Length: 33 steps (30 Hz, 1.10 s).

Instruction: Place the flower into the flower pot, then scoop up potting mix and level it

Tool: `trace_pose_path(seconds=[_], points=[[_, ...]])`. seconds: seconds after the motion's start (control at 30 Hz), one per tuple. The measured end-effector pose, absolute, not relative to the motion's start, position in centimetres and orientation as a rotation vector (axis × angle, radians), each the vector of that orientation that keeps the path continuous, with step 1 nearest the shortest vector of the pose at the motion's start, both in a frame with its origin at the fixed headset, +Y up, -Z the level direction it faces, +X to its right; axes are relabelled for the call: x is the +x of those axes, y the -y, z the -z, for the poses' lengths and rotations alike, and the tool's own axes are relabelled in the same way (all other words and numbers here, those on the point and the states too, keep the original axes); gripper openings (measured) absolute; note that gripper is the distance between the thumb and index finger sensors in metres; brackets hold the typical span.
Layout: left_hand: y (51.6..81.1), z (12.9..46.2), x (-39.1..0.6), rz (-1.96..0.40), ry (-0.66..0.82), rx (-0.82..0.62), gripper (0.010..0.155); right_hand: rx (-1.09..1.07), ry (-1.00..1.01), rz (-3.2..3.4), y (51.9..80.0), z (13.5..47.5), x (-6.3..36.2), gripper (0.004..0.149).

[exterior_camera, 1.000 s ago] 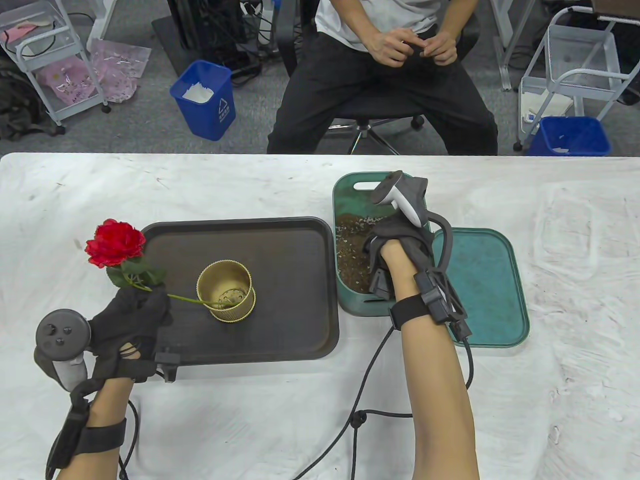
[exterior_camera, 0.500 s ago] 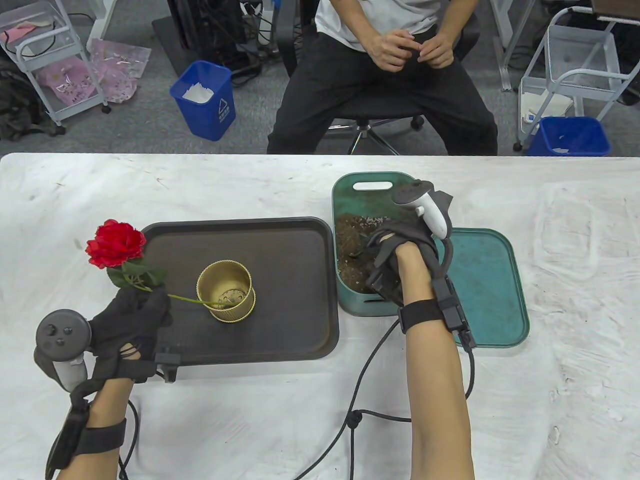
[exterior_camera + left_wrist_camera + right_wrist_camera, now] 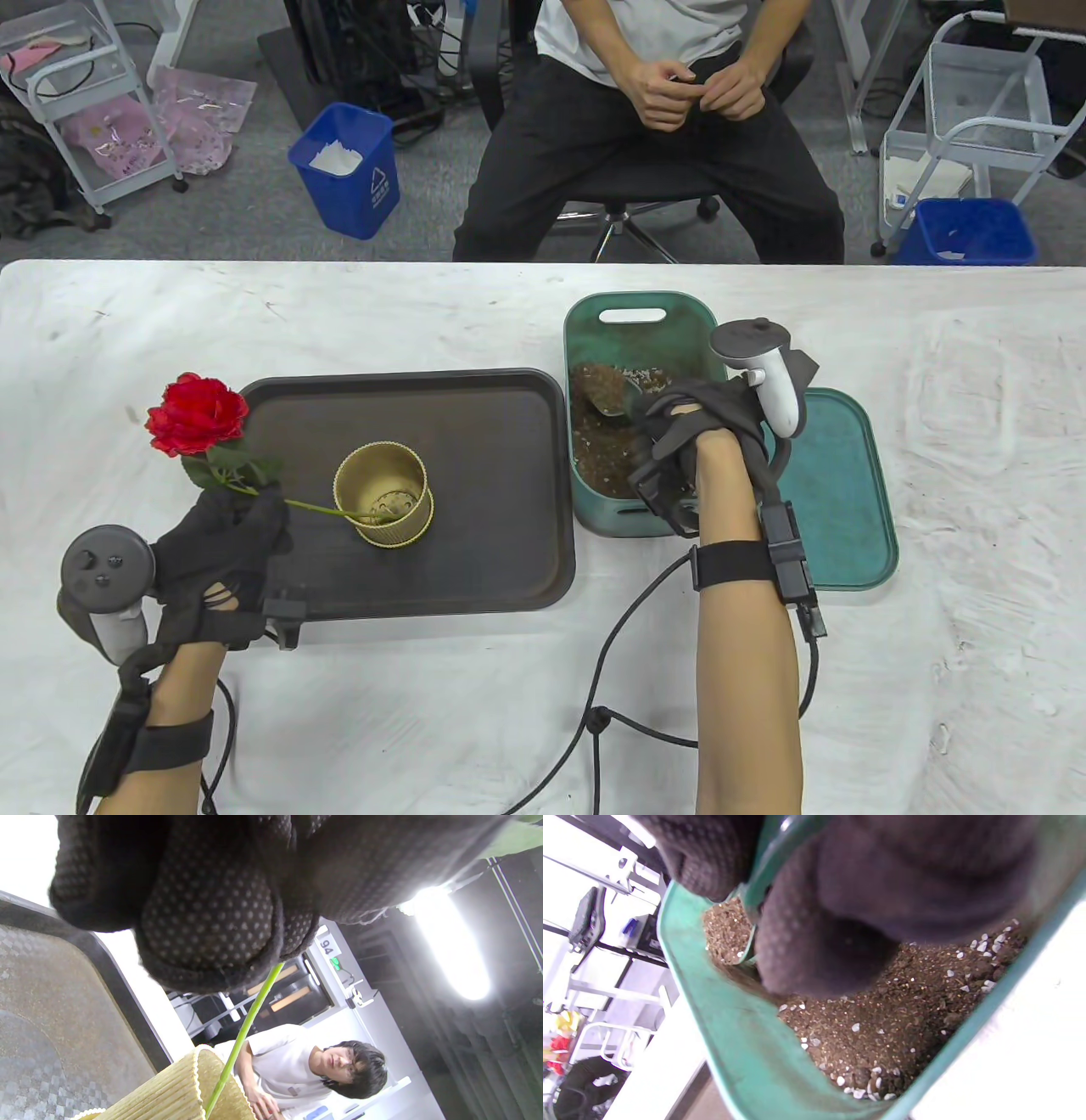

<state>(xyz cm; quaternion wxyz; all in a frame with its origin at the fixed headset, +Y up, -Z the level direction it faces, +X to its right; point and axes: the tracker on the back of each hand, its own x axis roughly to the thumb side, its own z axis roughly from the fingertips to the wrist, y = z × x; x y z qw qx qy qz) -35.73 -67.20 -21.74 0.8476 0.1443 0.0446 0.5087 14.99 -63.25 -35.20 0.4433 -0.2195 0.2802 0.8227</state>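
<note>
Flower stem in the pot, scoop loaded in the soil bin.

The gold flower pot on the dark tray holds only the stem of the flower, pinched by the left hand. The green bin holds potting mix; the right hand grips a scoop. The lid lies beside the bin. Since a second ago, the right hand has drawn back, exposing the scoop.
</note>
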Motion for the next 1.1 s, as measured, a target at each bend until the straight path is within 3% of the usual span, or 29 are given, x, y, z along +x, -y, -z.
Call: trace_pose_path(seconds=[0.3,0.63,0.83,1.1], points=[[67.2,21.8,-35.8,-1.076,-0.096,0.302,0.045,-0.498,-0.599,-2.018,60.0,32.9,15.3,0.052],[67.3,21.8,-35.7,-1.076,-0.089,0.303,0.045,-0.213,-0.678,-2.063,58.2,31.6,7.9,0.052],[67.3,21.8,-35.7,-1.072,-0.088,0.304,0.045,-0.060,-0.785,-2.076,59.6,31.4,2.2,0.051],[67.4,21.9,-35.7,-1.077,-0.089,0.301,0.045,0.011,-0.916,-2.239,63.8,31.4,-3.5,0.051]])
